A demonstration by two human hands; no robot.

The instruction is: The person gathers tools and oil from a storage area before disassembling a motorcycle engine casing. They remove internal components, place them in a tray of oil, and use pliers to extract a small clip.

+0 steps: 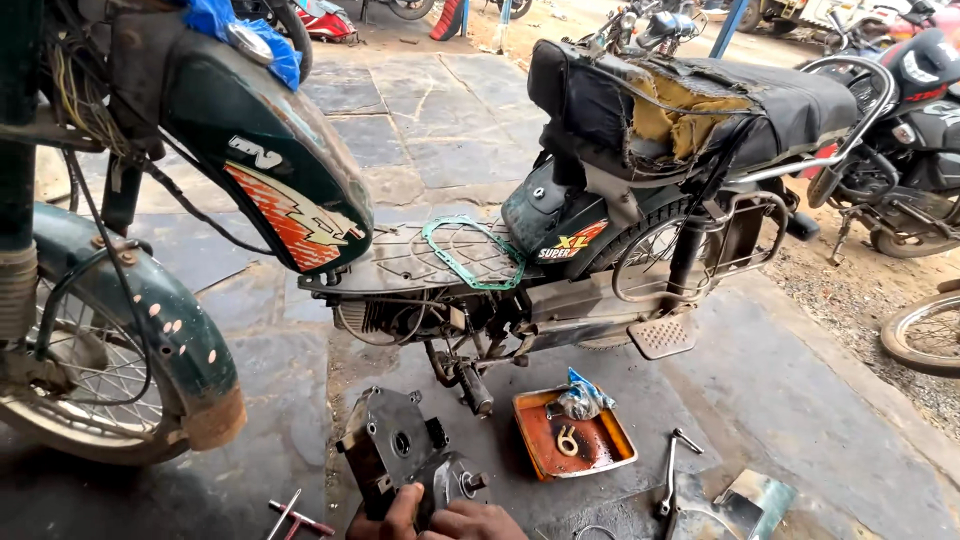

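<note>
**Hands on an engine part beside a moped**

While a green moped (300,200) stands on stone paving, both hands sit at the bottom edge. The left hand (385,517) and right hand (480,522) grasp a grey metal engine cover (420,465), just beside an orange tray (575,445).

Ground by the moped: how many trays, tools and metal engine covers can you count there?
Orange tray: 1
Tools: 2, a silver wrench and a red-tipped T-handle tool
Metal engine covers: 2, a dark cover and a cover under the hands
Total: 5
</note>
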